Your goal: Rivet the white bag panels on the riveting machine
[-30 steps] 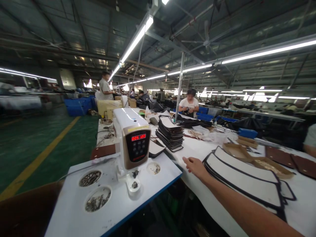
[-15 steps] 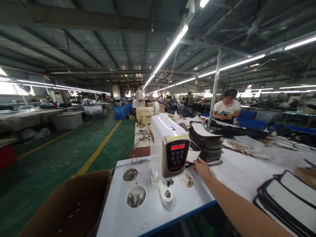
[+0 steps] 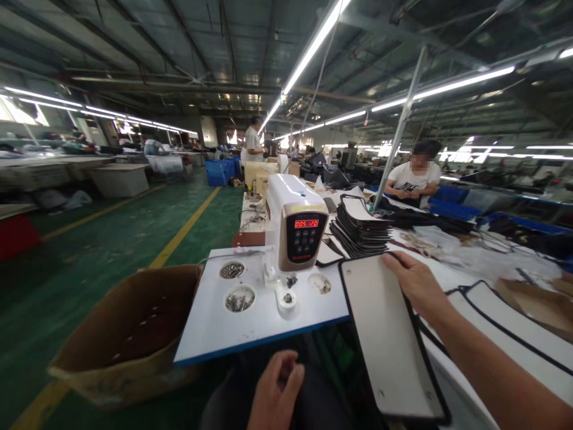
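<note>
My right hand [image 3: 414, 280] grips the top edge of a white panel [image 3: 380, 328] with black edging, which hangs tilted beside the table's front edge. Small round metal fittings show near its corners. Low in the middle, my left hand [image 3: 278, 388] is loosely curled, thumb apart from the fingers, with nothing visible in it. Left of the panel stands a white snap-fastening machine [image 3: 295, 221] with a lit red display, its lower arm [image 3: 286, 298] bare. Small metal parts fill the round wells [image 3: 240, 298] in the white machine table [image 3: 206, 334].
Behind the machine rises a stack of black-edged panels [image 3: 362, 230]. More white panels [image 3: 523, 334] lie at the right. A large brown carton [image 3: 111, 370] stands on the floor at the left. A co-worker [image 3: 414, 176] works across the table, near a metal post [image 3: 398, 131].
My right hand has drawn the white panel from beside the machine toward me and to the right. My left hand has come into view at the bottom. The view has tilted down.
</note>
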{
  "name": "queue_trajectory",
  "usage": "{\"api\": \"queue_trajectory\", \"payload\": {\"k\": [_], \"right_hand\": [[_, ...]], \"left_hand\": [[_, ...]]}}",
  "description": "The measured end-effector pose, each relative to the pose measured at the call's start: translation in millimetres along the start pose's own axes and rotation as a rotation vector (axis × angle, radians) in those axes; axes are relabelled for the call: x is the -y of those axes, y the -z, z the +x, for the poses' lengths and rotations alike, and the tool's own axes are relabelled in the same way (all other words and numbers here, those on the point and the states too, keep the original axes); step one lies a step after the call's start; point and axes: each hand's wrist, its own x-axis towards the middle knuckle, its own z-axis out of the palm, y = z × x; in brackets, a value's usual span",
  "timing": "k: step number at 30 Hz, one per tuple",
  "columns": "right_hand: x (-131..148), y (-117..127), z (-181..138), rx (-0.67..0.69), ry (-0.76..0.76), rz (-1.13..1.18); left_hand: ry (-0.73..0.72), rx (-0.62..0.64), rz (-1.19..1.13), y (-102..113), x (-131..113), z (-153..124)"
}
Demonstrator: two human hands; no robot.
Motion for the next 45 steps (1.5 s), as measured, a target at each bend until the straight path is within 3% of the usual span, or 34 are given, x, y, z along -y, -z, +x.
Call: {"api": "queue_trajectory", "payload": {"k": [2, 4, 7, 10, 14, 18, 23, 30, 38, 41, 45], "right_hand": [[3.0, -30.6, -30.6, 0.374, -0.041, -0.007], [-1.7, -65.8, -61.1, 0.671, -0.035, -0.002], [-17.7, -109.7, -95.1, 0.846, 0.018, 0.02], [-37.9, -132.9, -107.6, 0.786, 0.007, -0.081], [-56.7, -145.5, -100.9, 0.668, 0.084, -0.345], [-60.2, -163.0, -76.6, 0.507, 0.226, -0.608], [-59.3, -192.0, -37.7, 0.452, 0.3, -0.734], [-63.3, -216.2, -10.7, 0.483, 0.259, -0.712], [-65.4, -219.2, -7.9, 0.581, 0.153, -0.612], [-62.3, -217.9, -14.8, 0.526, 0.116, -0.519], [-64.8, -209.5, -46.3, 0.373, -0.022, -0.262]], "left_hand": [[-0.073, -0.025, -0.142, 2.0, -26.1, 6.7], [-0.153, 0.006, -0.124, 4.5, -43.8, 11.4], [-0.2, 0.07, 0.022, 6.2, -44.0, 17.0], [-0.1, -0.022, 0.043, 5.2, -22.7, 24.7], [0.004, -0.106, -0.043, 1.7, -3.2, 43.5], [-0.005, -0.145, -0.02, 2.9, -8.3, 74.3], [-0.012, -0.198, 0.248, 18.8, -15.6, 118.6], [0.015, -0.199, 0.387, 31.5, -9.0, 150.5], [-0.062, -0.099, 0.277, 35.2, 1.5, 167.5], [-0.052, -0.133, 0.265, 38.2, 0.2, 158.5], [-0.03, -0.19, 0.092, 43.0, 5.1, 118.5]]}}
